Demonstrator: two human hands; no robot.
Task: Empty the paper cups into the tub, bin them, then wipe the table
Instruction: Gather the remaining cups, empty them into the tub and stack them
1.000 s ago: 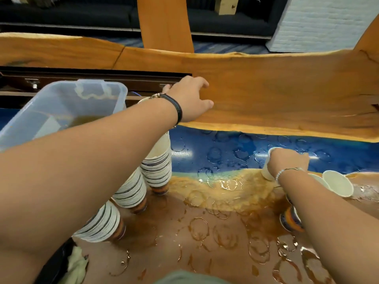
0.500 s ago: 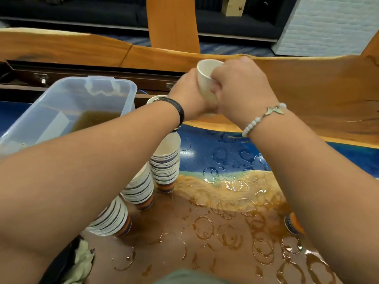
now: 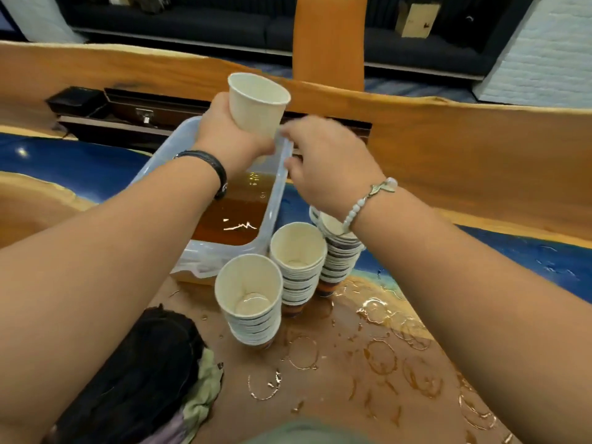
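Paper cup, now in left hand, seemingly released by right hand.

Both forearms reached forward, the left hand curled in a closed grip and raised, the right hand just beside it, fingers loosely spread, blurred.

The tub stands on the table with liquid in it. Three stacks of cups stand in a row just beside its near right corner. One cup is held above the tub's far end, and a cloth lies at the near left.
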